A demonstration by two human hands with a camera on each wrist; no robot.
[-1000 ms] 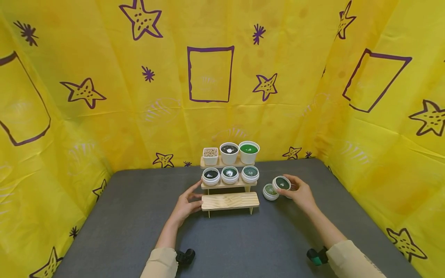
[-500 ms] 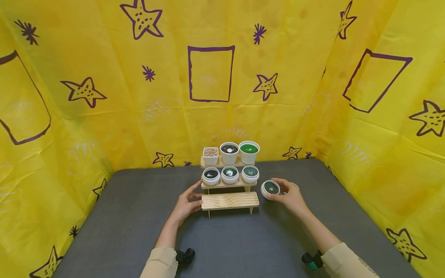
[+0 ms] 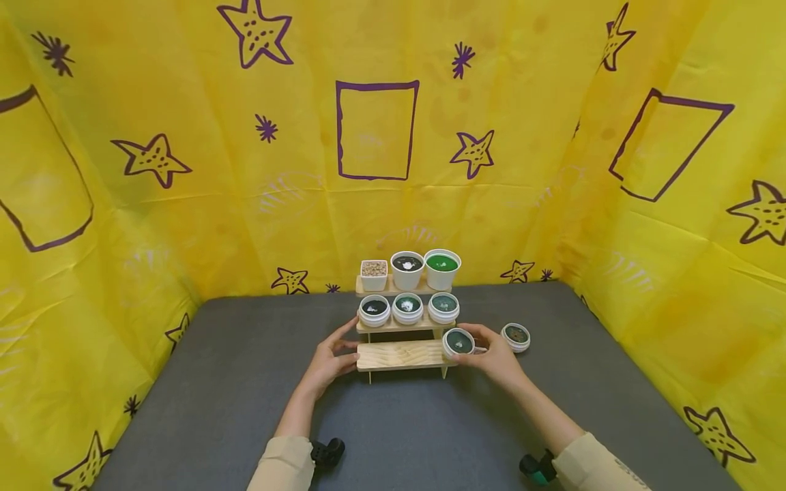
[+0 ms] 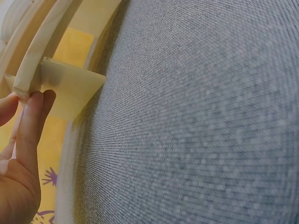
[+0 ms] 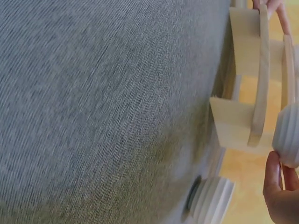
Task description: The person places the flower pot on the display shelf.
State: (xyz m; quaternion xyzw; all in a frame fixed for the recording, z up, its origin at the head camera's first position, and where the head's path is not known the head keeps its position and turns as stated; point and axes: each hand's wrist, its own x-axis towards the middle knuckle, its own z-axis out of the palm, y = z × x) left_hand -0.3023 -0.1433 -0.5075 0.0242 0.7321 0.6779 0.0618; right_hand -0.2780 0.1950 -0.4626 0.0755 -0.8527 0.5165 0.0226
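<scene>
A three-step wooden stand (image 3: pixel 399 356) stands mid-table. My left hand (image 3: pixel 328 365) pinches the left end of its lowest board, thumb and fingertips meeting around the edge in the left wrist view. My right hand (image 3: pixel 494 358) grips a small white ribbed pot (image 3: pixel 459 342) of dark green contents by its right side. That pot overlaps the right end of the lowest board in the head view; in the right wrist view the ribbed pot (image 5: pixel 288 135) shows beside the board's end, fingertips on its wall. A white sliver shows behind the right fingers, mostly hidden.
Three ribbed pots, the middle one (image 3: pixel 408 308) included, line the second step. The top step bears a square cup of grains (image 3: pixel 374 275), a dark-filled cup (image 3: pixel 407 271) and a green-filled cup (image 3: pixel 442 270). Another pot (image 3: pixel 516 338) sits right of the right hand. Yellow cloth (image 3: pixel 368 218) surrounds the table.
My right hand has carried the dark green pot leftward to the right end of the lowest board, uncovering the pot farther right. The left hand has kept its place on the stand.
</scene>
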